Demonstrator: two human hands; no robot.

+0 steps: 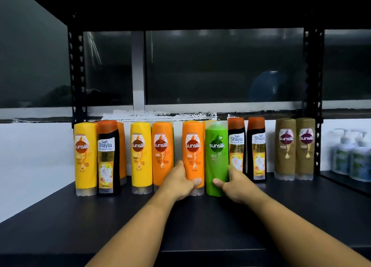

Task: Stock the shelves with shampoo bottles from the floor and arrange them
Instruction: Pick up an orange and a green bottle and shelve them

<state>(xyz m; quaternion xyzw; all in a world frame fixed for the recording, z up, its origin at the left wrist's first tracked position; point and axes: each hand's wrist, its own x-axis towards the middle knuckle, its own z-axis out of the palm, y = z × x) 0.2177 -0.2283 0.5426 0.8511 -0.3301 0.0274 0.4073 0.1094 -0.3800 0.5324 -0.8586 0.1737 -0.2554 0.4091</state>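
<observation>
Your left grip [178, 183] is curled round the lower part of an orange Sunsilk bottle [193, 156]: thumb across the front near the clear cap, fingers wrapped up its left side. The bottle stands upright at the grip's 1 o'clock, cap down on the dark shelf [200, 226].

Your right grip [235, 184] holds the green Sunsilk bottle [216, 158], with the thumb pressed on its front low down and the fingers reaching round its right edge. That bottle rises at the grip's 11 o'clock, a little forward of the row and touching the orange one on its left side.

At 9 o'clock of your hands stand another orange bottle [162, 156], a yellow bottle [140, 156], a black Safi Shayla bottle [108, 158] and a second yellow one [85, 158]. At 3 o'clock come two more Safi Shayla bottles [258, 148], then two brown Sunsilk bottles [295, 148]. Pump bottles [349, 156] sit beyond the upright post.
</observation>
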